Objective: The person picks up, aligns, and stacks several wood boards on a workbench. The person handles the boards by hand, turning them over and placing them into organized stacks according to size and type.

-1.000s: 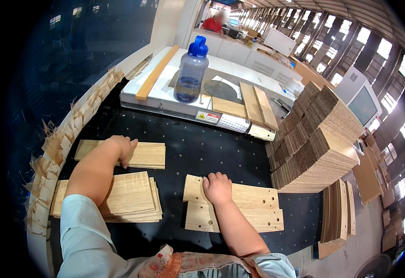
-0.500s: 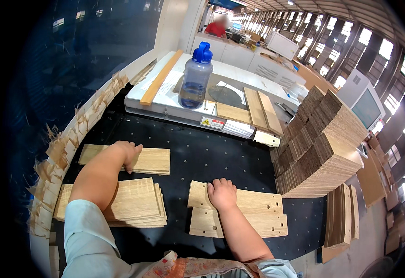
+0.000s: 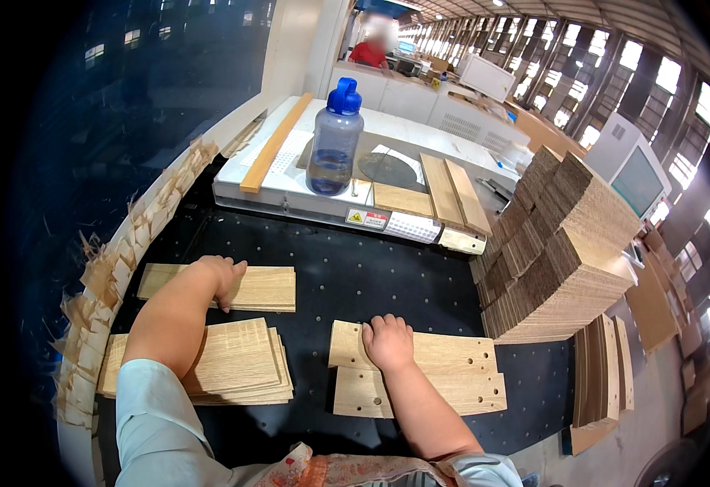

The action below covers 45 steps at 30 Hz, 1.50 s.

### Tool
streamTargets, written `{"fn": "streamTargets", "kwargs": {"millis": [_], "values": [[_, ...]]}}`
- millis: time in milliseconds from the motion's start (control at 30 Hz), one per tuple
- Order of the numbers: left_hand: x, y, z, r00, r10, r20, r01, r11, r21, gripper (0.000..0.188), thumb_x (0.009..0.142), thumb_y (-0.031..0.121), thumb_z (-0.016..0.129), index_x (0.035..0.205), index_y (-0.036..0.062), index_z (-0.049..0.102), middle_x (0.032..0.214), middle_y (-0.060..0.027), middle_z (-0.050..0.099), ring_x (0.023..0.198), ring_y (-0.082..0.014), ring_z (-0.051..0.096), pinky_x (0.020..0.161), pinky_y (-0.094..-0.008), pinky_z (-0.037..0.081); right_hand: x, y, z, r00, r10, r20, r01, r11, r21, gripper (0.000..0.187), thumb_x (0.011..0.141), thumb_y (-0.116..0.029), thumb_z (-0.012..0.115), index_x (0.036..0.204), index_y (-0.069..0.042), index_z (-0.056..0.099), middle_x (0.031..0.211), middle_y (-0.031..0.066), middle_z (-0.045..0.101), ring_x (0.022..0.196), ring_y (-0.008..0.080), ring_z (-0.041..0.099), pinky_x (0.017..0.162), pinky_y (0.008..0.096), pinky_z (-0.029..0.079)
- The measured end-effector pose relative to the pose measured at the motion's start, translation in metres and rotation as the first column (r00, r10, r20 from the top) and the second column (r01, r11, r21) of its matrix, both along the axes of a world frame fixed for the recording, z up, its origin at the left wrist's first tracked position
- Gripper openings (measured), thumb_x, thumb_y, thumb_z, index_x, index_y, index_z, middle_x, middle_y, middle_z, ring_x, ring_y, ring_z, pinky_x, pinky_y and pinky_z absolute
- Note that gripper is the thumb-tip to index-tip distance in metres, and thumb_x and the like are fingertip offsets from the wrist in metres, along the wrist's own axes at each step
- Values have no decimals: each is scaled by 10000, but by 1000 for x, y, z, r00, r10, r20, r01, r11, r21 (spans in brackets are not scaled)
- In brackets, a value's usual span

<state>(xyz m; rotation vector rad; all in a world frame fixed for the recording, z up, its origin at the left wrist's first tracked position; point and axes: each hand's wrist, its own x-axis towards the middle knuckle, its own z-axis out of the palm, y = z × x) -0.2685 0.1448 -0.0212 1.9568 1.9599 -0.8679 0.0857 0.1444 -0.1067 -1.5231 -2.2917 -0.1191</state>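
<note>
At the left, my left hand point(image 3: 221, 280) lies across a short stack of plain light-wood boards point(image 3: 267, 288), its thumb at the near edge and its fingers bent over the top. The hand is closed on the upper board. My right hand point(image 3: 389, 341) is on the farther of two drilled wooden boards point(image 3: 444, 351), with fingers curled at its far edge. The nearer drilled board point(image 3: 428, 392) lies alongside it, holes near both ends. Below my left forearm sits a looser pile of plain boards point(image 3: 237, 357), partly covered by the arm.
Tall stacks of boards point(image 3: 562, 268) stand on the right of the black studded table point(image 3: 330, 276). Beyond it, a white machine bed point(image 3: 290, 191) carries a blue-lidded water bottle point(image 3: 334, 142) and wood strips point(image 3: 452, 191). A person in red point(image 3: 369, 53) is far back.
The view has shifted slightly. Both hands stay on the same boards, with hardly any movement.
</note>
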Motion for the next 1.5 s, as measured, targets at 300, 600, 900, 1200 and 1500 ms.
{"fn": "streamTargets", "kwargs": {"millis": [300, 600, 900, 1200, 1500], "values": [[-6, 1, -7, 1000, -3, 5, 3, 999, 34, 1241, 501, 462, 880, 1478, 110, 200, 1333, -129, 467, 1221, -307, 465, 1009, -383, 409, -2, 1, -1, 1000, 16, -8, -16, 1000, -13, 256, 877, -316, 541, 824, -82, 632, 858, 86, 597, 869, 290, 567, 763, 437, 443], [-1, 0, -1, 1000, 11, 19, -11, 1000, 11, 1213, 536, 409, 890, 1484, 119, 190, 1377, -130, 437, 1257, -303, 440, 1016, -379, 410, -1, 0, 1, 1000, 5, -2, -5, 999, -32, 256, 881, -313, 539, 833, -83, 640, 881, 84, 600, 895, 284, 562, 785, 431, 436], [-7, 2, -4, 1000, -1, 27, 1, 1000, 13, 1220, 524, 427, 883, 1483, 120, 196, 1368, -126, 442, 1245, -305, 447, 1019, -380, 405, -2, 0, 4, 1000, -14, 28, 16, 995, -95, 267, 895, -323, 523, 870, -87, 646, 920, 80, 603, 927, 271, 555, 812, 428, 425], [-5, 1, -3, 1000, 6, 6, -6, 1000, 21, 1242, 507, 460, 880, 1486, 132, 190, 1328, -113, 469, 1225, -295, 460, 1009, -376, 411, -1, -1, 4, 1000, -3, -9, 3, 998, -58, 259, 886, -315, 528, 845, -82, 635, 890, 80, 602, 899, 280, 559, 796, 428, 432], [2, 1, 4, 1000, 12, -5, -11, 1000, 13, 1229, 519, 436, 879, 1485, 132, 183, 1366, -126, 443, 1246, -293, 450, 1008, -382, 418, 1, -1, 3, 997, 14, -79, -20, 998, -67, 248, 887, -308, 522, 858, -84, 626, 896, 83, 595, 918, 286, 545, 817, 431, 420]]}}
